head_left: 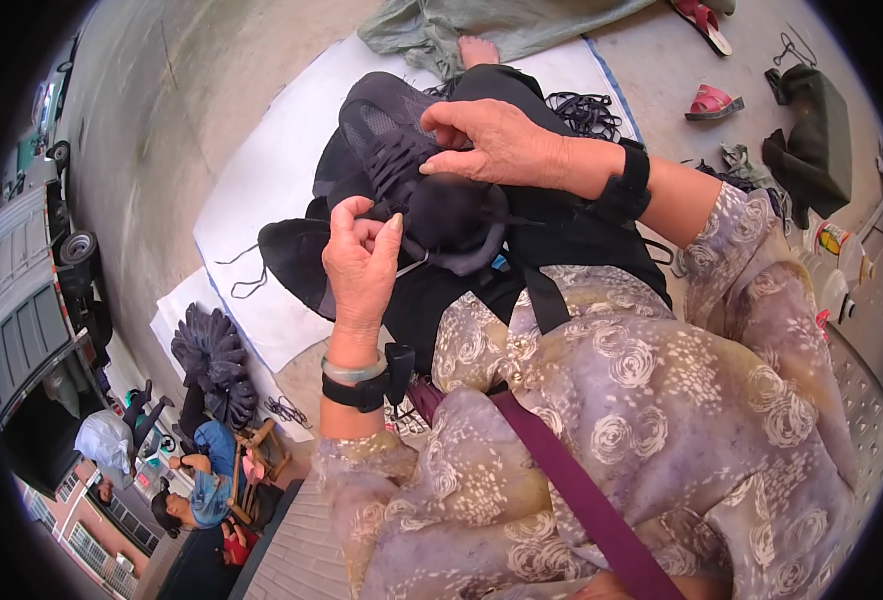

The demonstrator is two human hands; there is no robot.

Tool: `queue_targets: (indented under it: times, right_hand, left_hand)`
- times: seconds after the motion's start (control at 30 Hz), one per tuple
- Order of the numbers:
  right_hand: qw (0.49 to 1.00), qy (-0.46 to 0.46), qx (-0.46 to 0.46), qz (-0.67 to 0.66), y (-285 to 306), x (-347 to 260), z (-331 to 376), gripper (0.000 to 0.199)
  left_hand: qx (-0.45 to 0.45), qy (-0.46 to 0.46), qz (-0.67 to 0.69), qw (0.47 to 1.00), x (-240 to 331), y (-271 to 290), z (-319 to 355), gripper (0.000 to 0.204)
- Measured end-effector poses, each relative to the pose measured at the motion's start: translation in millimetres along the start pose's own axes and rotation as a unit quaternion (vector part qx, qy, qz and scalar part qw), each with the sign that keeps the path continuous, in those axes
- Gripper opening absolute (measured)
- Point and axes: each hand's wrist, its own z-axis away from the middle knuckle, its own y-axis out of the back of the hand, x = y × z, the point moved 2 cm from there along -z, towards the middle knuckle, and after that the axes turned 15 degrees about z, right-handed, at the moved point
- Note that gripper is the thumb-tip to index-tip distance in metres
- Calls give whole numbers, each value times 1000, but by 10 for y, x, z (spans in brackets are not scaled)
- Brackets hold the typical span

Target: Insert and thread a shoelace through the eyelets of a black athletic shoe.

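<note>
A black mesh shoe (386, 112) lies in my lap, its toe pointing away from me and its rounded dark opening (451, 215) toward me. Dark shoelaces (397, 168) cross its front in several rows. My left hand (361, 255) is closed in a pinch at the near left side of the lacing, on what looks like a shoelace. From the right, my right hand (501, 148) reaches over the shoe, thumb and fingers curled in at the lace rows. The thin lace between its fingertips is hard to make out against the black. Another dark shoe piece (296, 262) rests left of my lap.
A white sheet (261, 190) covers the ground under my legs. Bundled black laces (586, 115) lie beyond my right wrist. Pink sandals (713, 102) and a dark bag-like object (816, 140) are at the right. Stacked dark shoe pieces (211, 345) and a seated person (201, 495) are at the left.
</note>
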Motion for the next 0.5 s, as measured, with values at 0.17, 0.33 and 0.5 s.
queue_targets:
  times: [0.17, 0.33, 0.5]
  right_hand:
    - [989, 10, -68, 133, 75, -123, 106, 44]
    - [956, 177, 42, 228, -85, -314, 229, 35]
    - [921, 235, 64, 304, -226, -384, 216, 18]
  left_hand:
    - [-43, -34, -90, 994, 186, -78, 4, 29]
    - [-47, -148, -231, 961, 174, -174, -77, 19]
    - [-58, -180, -300, 935, 142, -276, -72, 13]
